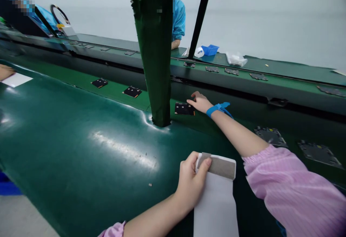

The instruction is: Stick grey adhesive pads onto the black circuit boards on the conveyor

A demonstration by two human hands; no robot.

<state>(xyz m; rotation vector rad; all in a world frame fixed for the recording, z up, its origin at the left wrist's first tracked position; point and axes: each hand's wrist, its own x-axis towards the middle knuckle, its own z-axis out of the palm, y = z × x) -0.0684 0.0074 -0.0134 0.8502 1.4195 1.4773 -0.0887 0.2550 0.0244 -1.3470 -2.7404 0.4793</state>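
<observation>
My left hand (193, 177) grips a long white paper strip (216, 208) with a grey rectangular pad (221, 167) across its top end; the thumb presses on the pad. The strip's lower end runs out of view at the bottom. My right hand (201, 102), with a blue band (218, 109) at its wrist, reaches over the green belt. Its thumb and fingers are apart, and the thumb tip is at the right edge of a flat black board (184, 109) lying there. Whether it touches the board I cannot tell.
Two more black boards (132, 91) lie further left along the belt (116, 87); grey boards (270, 136) lie to the right. A green-wrapped post (155, 49) stands before me. Across the line are a blue bin (210, 50) and a person in blue (178, 18). Another person's hand (5, 72) shows at left.
</observation>
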